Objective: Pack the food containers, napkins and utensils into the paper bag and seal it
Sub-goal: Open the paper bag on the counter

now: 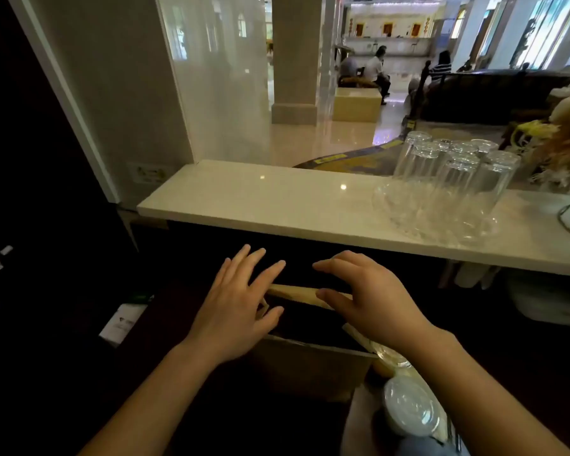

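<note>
The paper bag (pixel 310 363) stands open directly beneath both hands, its far rim showing as a pale strip between the fingertips. The left hand (pixel 236 311) has its fingers spread flat, thumb at the bag's left corner; the right hand (pixel 372 301) is loosely curled with thumb and forefinger apart, closing on nothing. Thin brown paper of this kind is probably light, creases easily and tears if pulled hard, so the rim is best pinched at both corners and folded down evenly. Just below the right wrist lies a clear-lidded food container (pixel 412 409), likely slick and light; it wants gripping by the sides. The dim light hides the bag's contents.
</note>
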### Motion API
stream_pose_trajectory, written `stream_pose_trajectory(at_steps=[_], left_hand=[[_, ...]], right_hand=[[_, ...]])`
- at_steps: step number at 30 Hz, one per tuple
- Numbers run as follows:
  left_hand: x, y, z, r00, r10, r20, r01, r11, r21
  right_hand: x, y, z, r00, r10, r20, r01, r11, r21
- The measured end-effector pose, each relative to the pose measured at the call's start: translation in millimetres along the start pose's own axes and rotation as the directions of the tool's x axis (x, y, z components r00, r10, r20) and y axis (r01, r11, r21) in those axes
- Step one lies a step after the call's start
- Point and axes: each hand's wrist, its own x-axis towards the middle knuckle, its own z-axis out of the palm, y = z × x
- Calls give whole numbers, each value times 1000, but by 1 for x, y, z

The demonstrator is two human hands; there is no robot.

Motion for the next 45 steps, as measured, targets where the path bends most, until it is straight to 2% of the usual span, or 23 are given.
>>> stream_pose_trajectory(at_steps=[5,8,12,17,22,24,31,33,36,41,43,45], left_hand=[[-7,0,12,996,81,-21,-82,996,-41],[-9,3,14,990,141,13,-140,988,-73],[-9,5,13,984,149,94,-140,986,-88],[-8,7,7,969,-69,238,57,997,59],[-13,3,11,858,-189,478,135,980,146],[-16,5,14,823,-209,528,143,976,164],[-21,9,12,822,-215,527,166,976,139],[-24,8,13,828,-221,516,195,975,105],[-27,4,14,829,-221,513,218,974,66],[-25,3,18,849,-254,464,244,966,83],[-23,5,18,868,-268,418,242,963,115],[-21,6,17,877,-276,393,254,961,108]], right_hand=[[-6,2,17,996,-52,66,57,996,-74],[-10,3,28,989,-94,115,108,987,-119],[-18,6,39,983,-91,157,115,982,-150],[-27,13,47,974,-56,217,104,971,-215],[-34,19,49,946,44,321,50,960,-277],[-36,23,51,929,79,361,37,952,-304],[-34,23,47,907,59,417,65,959,-277],[-37,20,43,907,10,421,118,954,-275],[-44,2,41,931,-87,354,190,945,-266],[-65,-26,58,830,-168,532,331,916,-228],[-70,-18,68,853,-216,474,332,927,-175],[-76,-4,74,910,-213,355,284,945,-161]])
